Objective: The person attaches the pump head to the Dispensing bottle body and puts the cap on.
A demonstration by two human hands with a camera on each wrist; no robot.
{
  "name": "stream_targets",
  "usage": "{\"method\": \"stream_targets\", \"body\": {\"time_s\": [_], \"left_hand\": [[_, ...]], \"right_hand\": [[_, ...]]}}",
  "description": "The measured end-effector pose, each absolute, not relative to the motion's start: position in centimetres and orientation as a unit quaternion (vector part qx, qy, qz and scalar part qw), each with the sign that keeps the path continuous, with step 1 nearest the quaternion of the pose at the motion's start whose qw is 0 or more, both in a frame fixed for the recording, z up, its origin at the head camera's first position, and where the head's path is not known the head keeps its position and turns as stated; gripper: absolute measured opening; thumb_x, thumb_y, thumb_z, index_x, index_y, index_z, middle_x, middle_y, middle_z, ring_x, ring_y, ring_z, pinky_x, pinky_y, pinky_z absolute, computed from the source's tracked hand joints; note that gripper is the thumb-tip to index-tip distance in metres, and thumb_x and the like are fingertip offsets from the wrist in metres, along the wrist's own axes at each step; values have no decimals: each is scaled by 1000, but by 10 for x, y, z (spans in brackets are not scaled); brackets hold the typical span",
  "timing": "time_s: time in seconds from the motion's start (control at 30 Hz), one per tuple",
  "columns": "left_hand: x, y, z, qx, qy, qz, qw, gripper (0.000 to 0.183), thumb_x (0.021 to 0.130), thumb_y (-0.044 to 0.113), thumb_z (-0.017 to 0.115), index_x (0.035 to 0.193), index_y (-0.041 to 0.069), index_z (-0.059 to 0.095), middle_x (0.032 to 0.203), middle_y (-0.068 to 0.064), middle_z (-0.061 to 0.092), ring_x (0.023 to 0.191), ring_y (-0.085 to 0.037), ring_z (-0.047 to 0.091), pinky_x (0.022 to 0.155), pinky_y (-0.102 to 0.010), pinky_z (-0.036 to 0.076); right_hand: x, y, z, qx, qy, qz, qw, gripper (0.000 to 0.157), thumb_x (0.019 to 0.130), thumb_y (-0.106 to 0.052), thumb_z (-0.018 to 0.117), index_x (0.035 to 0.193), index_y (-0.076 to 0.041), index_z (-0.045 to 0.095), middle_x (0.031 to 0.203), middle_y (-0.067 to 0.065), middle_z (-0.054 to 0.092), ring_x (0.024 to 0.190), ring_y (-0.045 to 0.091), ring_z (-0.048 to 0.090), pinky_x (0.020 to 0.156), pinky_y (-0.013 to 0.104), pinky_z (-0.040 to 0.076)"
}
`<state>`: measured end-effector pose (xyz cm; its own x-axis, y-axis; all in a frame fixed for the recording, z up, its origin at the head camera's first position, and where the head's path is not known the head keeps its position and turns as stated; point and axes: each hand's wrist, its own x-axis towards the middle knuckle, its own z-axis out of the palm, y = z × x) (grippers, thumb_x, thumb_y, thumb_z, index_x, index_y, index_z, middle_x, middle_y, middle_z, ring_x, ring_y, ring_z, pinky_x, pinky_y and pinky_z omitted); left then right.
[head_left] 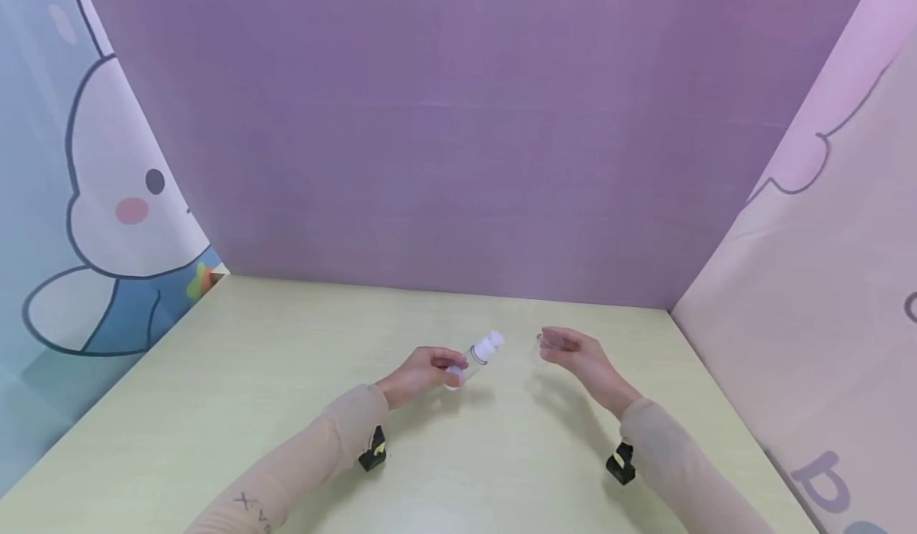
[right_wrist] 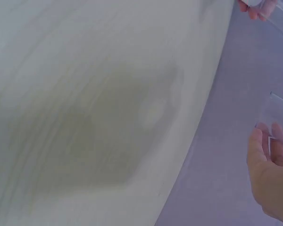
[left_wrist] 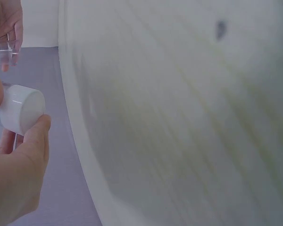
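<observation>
My left hand point(head_left: 424, 373) grips a small clear pump bottle point(head_left: 473, 361) with a white base and a white pump top. The bottle tilts, its top toward the upper right in the head view. In the left wrist view its white base point(left_wrist: 22, 110) sits between thumb and fingers. My right hand point(head_left: 583, 363) pinches a clear see-through cap point(head_left: 550, 341) a little to the right of the bottle's top, apart from it. The right wrist view shows this clear cap point(right_wrist: 278, 113) with fingers seen through its wall.
Both hands are above a pale yellow table point(head_left: 501, 454), casting shadows on it. A purple panel point(head_left: 458, 136) rises along the far edge. Printed cloth walls point(head_left: 136, 239) stand at left and right. A black wrist camera point(head_left: 373, 449) hangs at each sleeve.
</observation>
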<state>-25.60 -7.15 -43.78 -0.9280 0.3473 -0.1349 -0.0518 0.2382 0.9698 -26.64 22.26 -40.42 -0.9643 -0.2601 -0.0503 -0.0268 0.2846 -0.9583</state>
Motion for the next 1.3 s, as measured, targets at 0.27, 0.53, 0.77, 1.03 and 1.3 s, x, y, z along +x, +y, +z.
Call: {"method": "stream_targets", "body": {"time_s": [0.27,0.53,0.77,1.03,1.3], "left_hand": [[-252,-72,-438,98,770,608,167,37,80,12,70,115,6,61,120,-12,60,111,-24,55,93,-38,46],[-252,-71,-438,96,777,598,171,35,80,11,69,114,7,61,121,-11,59,110,-25,54,92,-39,46],[-252,-69,-438,94,775,601,171,33,80,11,69,112,6,62,119,-11,60,109,-23,55,92,-38,46],[-250,-67,-437,98,777,598,174,33,80,12,69,112,6,62,119,-12,61,107,-23,56,92,-39,46],[-248,-66,-435,97,774,600,174,34,80,13,69,112,7,62,119,-11,61,107,-23,56,93,-40,45]], "right_hand": [[-259,210,-393,-98,783,-609,79,58,82,-29,68,133,-14,45,134,8,51,123,21,48,103,39,37],[-254,196,-379,-117,766,-628,76,55,84,-24,66,134,-13,44,134,7,51,124,20,47,104,39,36],[-249,185,-367,-127,727,-669,85,57,83,-21,67,134,-10,43,137,11,47,122,17,49,103,32,37],[-243,172,-362,-130,712,-684,93,55,83,-17,67,132,-9,45,133,10,51,117,13,52,100,28,40],[-243,169,-367,-129,708,-686,106,53,83,-17,67,131,-9,46,134,13,49,119,17,51,102,32,38]]}}
